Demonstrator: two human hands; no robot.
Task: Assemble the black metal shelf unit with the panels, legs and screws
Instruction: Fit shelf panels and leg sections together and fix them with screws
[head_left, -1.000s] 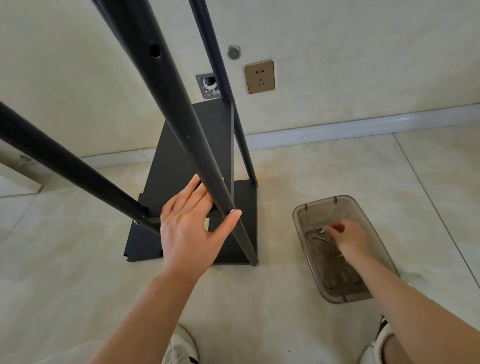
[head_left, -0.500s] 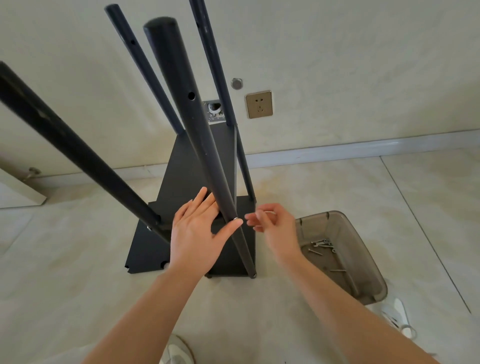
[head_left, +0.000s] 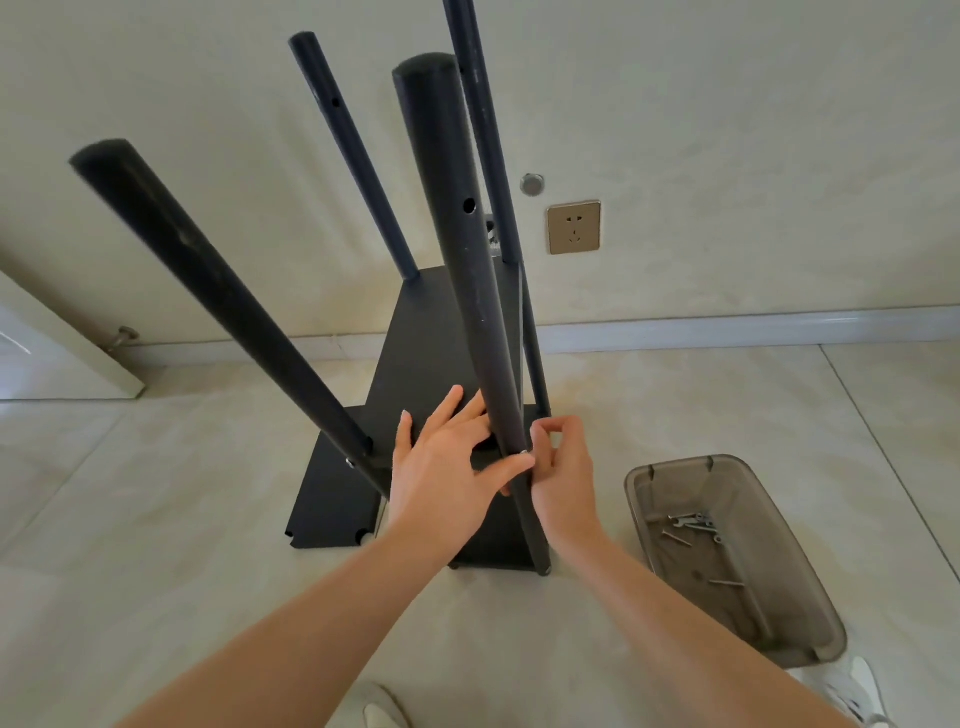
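Black metal shelf unit (head_left: 452, 364) stands part-built on the tiled floor (head_left: 156, 519) against the wall, four legs up and a fastener going in at the nearest one.

Largest first: the frame's four black legs rise from its panels; the near right leg (head_left: 467, 291) has the person's left hand (head_left: 447, 467) laid against it, fingers straight and spread on the panel (head_left: 431, 353) behind, thumb pressed to the tube. The right hand (head_left: 563, 467) curls a narrow pinch round a small silver screw (head_left: 524, 453) at the leg's side hole. A clear plastic bin (head_left: 800, 623) near the frame's right holds spare screws and what looks like a wrench. The step appears to be fastening this leg to the shelf panel; next the screw likely needs seating squarely and turning in while the left hand keeps the tube steady.
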